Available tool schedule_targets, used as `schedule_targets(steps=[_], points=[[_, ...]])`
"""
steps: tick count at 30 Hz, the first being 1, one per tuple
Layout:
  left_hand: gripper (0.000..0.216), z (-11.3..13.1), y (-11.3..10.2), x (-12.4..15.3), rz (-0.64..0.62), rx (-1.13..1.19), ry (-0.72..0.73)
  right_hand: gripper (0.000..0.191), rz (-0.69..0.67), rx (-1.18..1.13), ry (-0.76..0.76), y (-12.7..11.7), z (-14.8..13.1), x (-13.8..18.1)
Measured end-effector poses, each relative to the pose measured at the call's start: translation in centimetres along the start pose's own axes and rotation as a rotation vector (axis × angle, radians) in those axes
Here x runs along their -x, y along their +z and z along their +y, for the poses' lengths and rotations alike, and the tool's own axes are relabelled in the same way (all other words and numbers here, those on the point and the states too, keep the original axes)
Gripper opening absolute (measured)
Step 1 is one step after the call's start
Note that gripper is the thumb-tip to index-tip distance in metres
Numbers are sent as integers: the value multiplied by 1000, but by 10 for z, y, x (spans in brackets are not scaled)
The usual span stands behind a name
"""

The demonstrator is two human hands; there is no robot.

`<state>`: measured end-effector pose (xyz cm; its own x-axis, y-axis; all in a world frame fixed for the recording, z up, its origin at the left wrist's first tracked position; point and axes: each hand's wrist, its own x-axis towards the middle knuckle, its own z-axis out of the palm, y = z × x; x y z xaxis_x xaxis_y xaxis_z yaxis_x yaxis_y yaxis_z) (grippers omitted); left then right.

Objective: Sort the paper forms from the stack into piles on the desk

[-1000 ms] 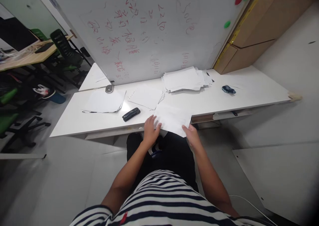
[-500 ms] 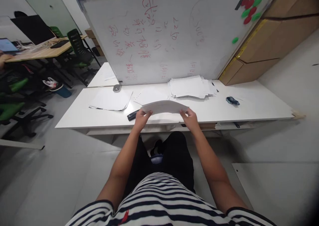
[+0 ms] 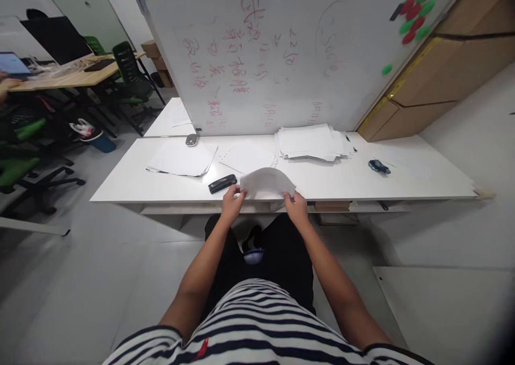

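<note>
Left hand (image 3: 232, 203) and right hand (image 3: 296, 207) pinch opposite ends of bowed paper (image 3: 267, 182), apparently squaring it, which next calls for even grip.

My one camera sits on my head, facing forward and down: my striped shirt (image 3: 257, 322) closest below, the surface (image 3: 341, 182) just beyond, both near corners in view, the whiteboard (image 3: 237, 102) along its far edge.

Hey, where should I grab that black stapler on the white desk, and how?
Probably across its middle, from above and the left: the black stapler lies long and narrow on the white desk, so its long sides offer a pinch. Its right end sits close to the bent paper and your left hand.
</note>
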<state>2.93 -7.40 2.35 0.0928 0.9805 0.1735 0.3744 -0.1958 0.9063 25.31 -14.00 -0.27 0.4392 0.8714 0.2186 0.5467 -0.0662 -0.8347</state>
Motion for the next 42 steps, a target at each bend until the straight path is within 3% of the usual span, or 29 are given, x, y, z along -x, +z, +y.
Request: schedule_targets(steps=[4,7,11,14,18,24,33,42], points=[[24,-2,-2,5,27,67,-8,37,40,-177,33,-12,-7,18],[26,4,-16,3,81,81,30,38,58,-258,123,-26,-10,38],[30,4,-47,-21,103,-262,174,42,-27,-398,360,-35,0,58],[45,-13,-63,-51,-18,-631,190,42,-100,-488,469,-32,7,62],[32,-40,-70,-74,-293,-798,178,37,-170,-519,543,-22,4,59],[31,-49,-75,-65,-276,-736,315,30,-185,-557,532,-6,-3,54],[32,-42,-82,-66,-404,-744,309,25,-333,-458,473,13,-15,34],[33,-44,-87,-67,-440,-720,349,32,-272,-419,454,-2,-4,35]])
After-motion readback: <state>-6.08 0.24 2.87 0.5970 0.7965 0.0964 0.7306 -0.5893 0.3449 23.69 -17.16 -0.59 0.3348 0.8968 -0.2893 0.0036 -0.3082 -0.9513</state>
